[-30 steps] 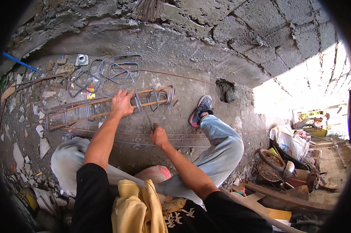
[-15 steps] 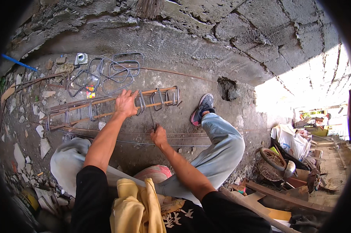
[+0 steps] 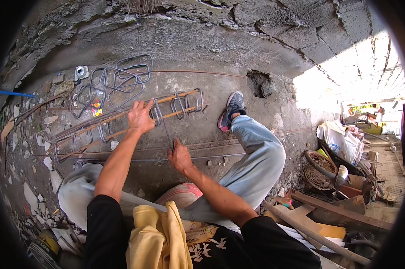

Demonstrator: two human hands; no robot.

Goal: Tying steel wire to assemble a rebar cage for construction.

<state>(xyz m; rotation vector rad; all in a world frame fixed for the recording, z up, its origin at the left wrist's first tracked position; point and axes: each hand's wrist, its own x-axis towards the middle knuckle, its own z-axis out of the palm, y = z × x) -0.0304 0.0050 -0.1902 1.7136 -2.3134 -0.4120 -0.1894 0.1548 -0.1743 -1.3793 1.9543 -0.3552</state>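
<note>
A rebar cage [image 3: 117, 132] of rusty long bars and grey bent stirrups lies on the ground before me. My left hand [image 3: 140, 117] is closed over its upper bar, next to a pair of stirrups [image 3: 157, 113] near the middle. In my right hand [image 3: 180, 157], nearer to me, a thin metal rod [image 3: 167, 132] is gripped; it points up toward those stirrups. Whether its far end touches them is too small to tell. More stirrups [image 3: 180, 105] sit bunched around the bars at the cage's right end.
Loose stirrups [image 3: 128, 78] and a tape measure [image 3: 81, 72] lie beyond the cage. A hole [image 3: 259, 84] opens in the ground by my shoe [image 3: 231, 111]. Long bars [image 3: 211, 148] run between my legs. Rubble [image 3: 30, 195] covers the left; a wheel [image 3: 321, 163] and planks stand right.
The whole view has shifted a little, so the cage appears higher and further left. My right hand sits slightly farther from the stirrups, and the rod slants more. My left hand keeps its grip.
</note>
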